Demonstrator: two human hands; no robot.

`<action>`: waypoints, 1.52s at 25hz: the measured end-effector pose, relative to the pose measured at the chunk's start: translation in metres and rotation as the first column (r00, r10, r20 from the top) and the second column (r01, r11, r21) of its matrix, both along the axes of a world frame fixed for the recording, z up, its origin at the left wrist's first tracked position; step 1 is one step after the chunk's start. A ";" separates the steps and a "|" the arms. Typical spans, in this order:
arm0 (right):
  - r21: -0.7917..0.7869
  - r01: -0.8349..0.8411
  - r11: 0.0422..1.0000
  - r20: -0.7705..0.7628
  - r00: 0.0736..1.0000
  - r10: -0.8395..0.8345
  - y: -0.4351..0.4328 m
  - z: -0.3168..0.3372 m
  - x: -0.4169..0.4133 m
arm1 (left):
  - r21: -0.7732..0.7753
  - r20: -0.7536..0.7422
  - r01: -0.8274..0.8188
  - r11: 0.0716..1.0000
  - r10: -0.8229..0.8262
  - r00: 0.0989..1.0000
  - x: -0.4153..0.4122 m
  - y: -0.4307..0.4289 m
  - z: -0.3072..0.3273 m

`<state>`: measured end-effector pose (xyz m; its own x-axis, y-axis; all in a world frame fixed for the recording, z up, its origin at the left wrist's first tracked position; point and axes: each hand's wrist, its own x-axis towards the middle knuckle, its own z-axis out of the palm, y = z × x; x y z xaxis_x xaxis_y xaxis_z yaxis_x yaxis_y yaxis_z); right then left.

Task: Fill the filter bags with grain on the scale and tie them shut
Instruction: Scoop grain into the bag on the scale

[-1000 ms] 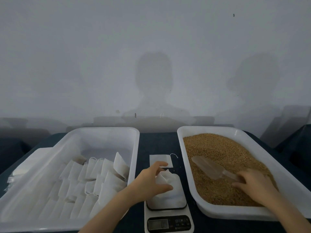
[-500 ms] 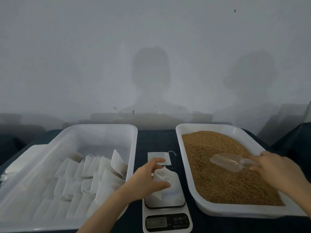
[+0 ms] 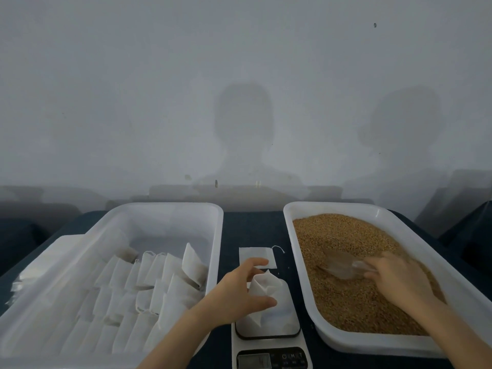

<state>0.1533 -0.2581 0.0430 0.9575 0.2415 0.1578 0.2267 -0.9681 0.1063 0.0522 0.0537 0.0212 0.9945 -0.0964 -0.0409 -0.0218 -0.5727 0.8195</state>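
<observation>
Dark table (image 3: 253, 227): filter bag (image 3: 266, 288) stands on scale (image 3: 266, 336), mouth pinched open by left grip (image 3: 237, 296). Right grip (image 3: 399, 283), curled round scoop (image 3: 338, 267), has dropped it back into grain (image 3: 346, 235) since 0.5 s ago → prob. loading, pour next.

white bags (image 3: 149, 283), golden-brown grain (image 3: 346, 235) (white trays (image 3: 330, 209)), dark table (image 3: 253, 230).

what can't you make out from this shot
Head view only:
- Reading on the scale display: too small and dim.
- Grain inside the filter bag: its walls and the left hand hide the inside.
- Whether the scoop is loaded: clear, blurred, handle under the right hand.
- Whitish stack at the far left: blurred, contents unclear.
</observation>
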 end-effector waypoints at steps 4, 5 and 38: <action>0.215 0.023 0.976 -0.082 0.997 -0.006 -0.013 -0.006 -0.002 | 0.006 0.005 0.000 1.000 0.000 1.000 0.000 0.000 0.000; 0.269 0.033 0.963 -0.102 0.995 -0.006 -0.018 -0.006 -0.003 | 0.010 0.003 0.002 1.000 -0.002 1.000 0.000 -0.001 0.000; 0.374 -0.308 0.875 -0.143 0.913 0.382 0.017 0.076 -0.062 | 0.008 0.047 0.011 1.000 -0.011 0.999 0.003 0.001 -0.008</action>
